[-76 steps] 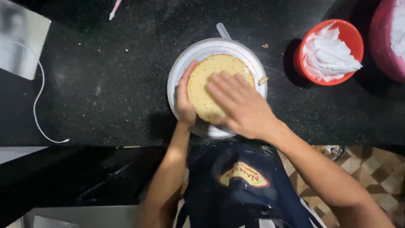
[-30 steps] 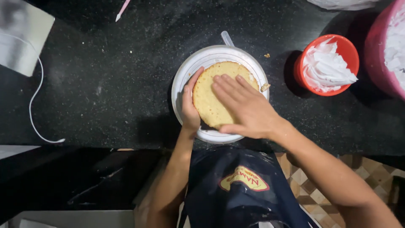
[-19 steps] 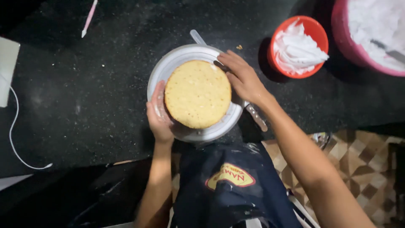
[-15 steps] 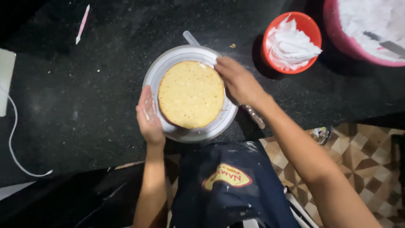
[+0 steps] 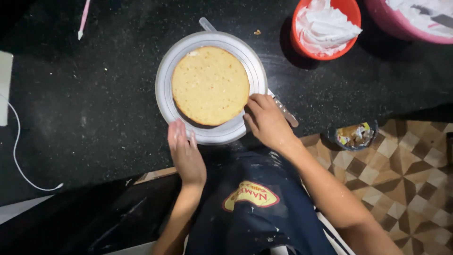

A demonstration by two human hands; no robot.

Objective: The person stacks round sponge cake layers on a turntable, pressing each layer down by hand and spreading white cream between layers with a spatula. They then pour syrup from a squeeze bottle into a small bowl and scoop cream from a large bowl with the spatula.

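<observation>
Left hand (image 5: pixel 185 152) slid down, cake (image 5: pixel 210 85) between both grips

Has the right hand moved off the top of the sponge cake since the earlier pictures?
Yes. The right hand has slid off the sponge cake to the near right rim of the white turntable.

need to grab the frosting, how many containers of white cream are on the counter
2. An orange-red bowl of white cream sits on the black counter just right of the cake turntable. A pink tub of cream is at the top right corner, cut off by the frame; others may lie beyond view.
</observation>
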